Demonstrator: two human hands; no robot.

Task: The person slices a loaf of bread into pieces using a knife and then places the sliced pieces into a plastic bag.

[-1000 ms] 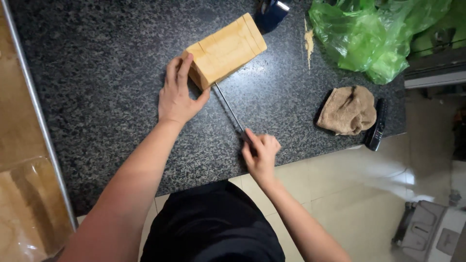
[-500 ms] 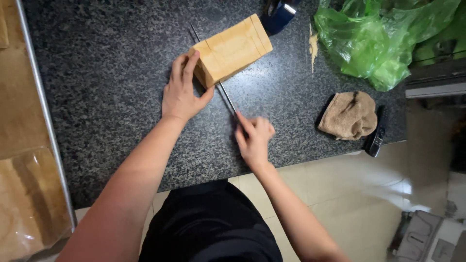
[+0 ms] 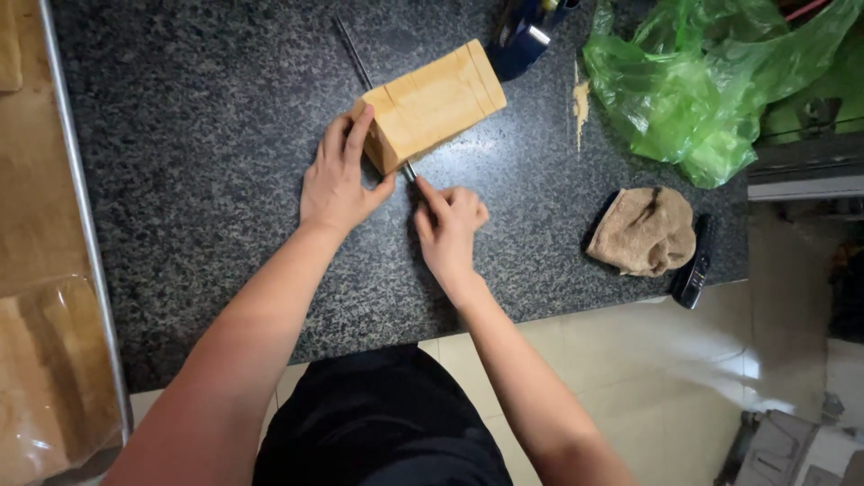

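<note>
Since the earlier frames the right hand (image 3: 447, 225) is much closer to the wooden block (image 3: 432, 105), and the thin metal blade (image 3: 360, 61) now sticks out past the far side of the block, where before it lay mostly on the near side. This hand is closed around the handle end of the blade, with the index finger stretched along it, almost touching the near end face of the block. The left hand (image 3: 337, 180) is half open: its fingers lie against the left near corner of the block and the thumb presses near the end face, so the block sits between thumb and fingers.

Pale, smooth and rectangular, the block lies tilted on the counter (image 3: 198, 162), its long side running away to the right of the hands. Left of the left hand the counter has wide free room up to a metal edge strip (image 3: 76, 207). Behind the right wrist the counter ends close, at its front edge above the tiled floor (image 3: 630, 360).

Dark speckled stone makes the surface, and it looks polished. Right of the right hand, apart from it, lie a crumpled brown cloth (image 3: 646, 229) and a small black device (image 3: 693, 270) near the counter edge. Beyond the block stands a dark blue object (image 3: 522, 36), with some sawdust (image 3: 580, 99) just beside it and a shiny green plastic bag (image 3: 693, 81) further right.
</note>
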